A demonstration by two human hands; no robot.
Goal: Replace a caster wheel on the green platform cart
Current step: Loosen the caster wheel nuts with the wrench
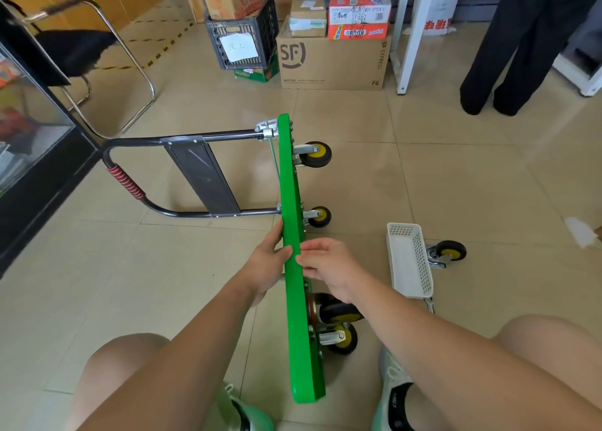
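1. A green cart (294, 267) stands on its long edge on the tiled floor (163, 267), between the knees of a crouching person. Tipping it up likely exposes the underside for wheel work.
2. Its black handle (182, 138) lies flat on the floor to the left, which probably helps brace the tilted deck.
3. Four casters (315, 154) stick out to the right from the underside, two far and two near.
4. The left hand (268, 263) presses flat against the deck's left face, fingers straight, thumb at the top edge, seemingly keeping it from falling over.
5. The right hand (329, 264) meets the top edge from the other side with bent fingers. I cannot tell whether they pinch it.
6. A white basket (408, 261) sits on the floor to the right, with a loose caster (447, 253) just beside it, both within easy reach.
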